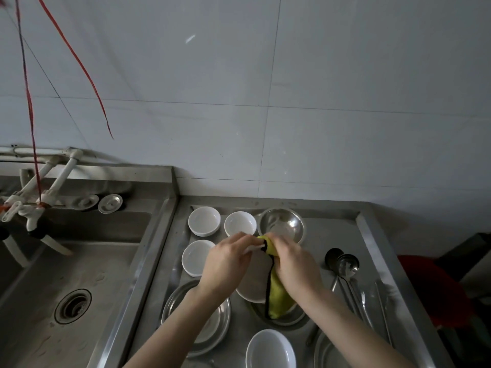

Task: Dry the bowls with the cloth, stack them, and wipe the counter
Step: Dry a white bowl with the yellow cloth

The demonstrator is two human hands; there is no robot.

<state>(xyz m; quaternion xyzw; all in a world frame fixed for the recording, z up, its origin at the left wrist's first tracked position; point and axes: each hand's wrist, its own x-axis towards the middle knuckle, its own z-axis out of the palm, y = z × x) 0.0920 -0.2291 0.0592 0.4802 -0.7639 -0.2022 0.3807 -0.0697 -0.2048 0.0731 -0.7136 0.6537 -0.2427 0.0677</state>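
Both hands meet over the middle of the counter (332, 235). The left hand (228, 261) curls its fingers round the rim of the held bowl (252, 284), which is white and tipped on edge with its underside toward the camera. The right hand (293, 264) clutches the yellow cloth (277, 301) and presses it over the bowl's far rim. The cloth's black-edged loose end hangs down beside the wrist.

Four more white bowls stand upright. The back-left bowl (204, 221) and back-middle bowl (240, 223) sit side by side near the wall. The left bowl (198, 257) is just beside the left hand, and the near bowl (270, 351) is at the front edge of view.

One steel bowl (283, 224) sits just behind the right hand. Three steel plates show: the left plate (215, 325) under the left forearm, the middle plate (297, 318) beneath the hanging cloth, and the corner plate (322, 351), which is cut off by the frame.

Two ladles (345, 264) lie right of the hands. The thin steel pieces (382, 309) beside them may be chopsticks or tongs.

Bare steel lies open between the steel bowl and the raised right rim (377, 251). On the left, a raised edge parts the counter from the sink (106, 261).
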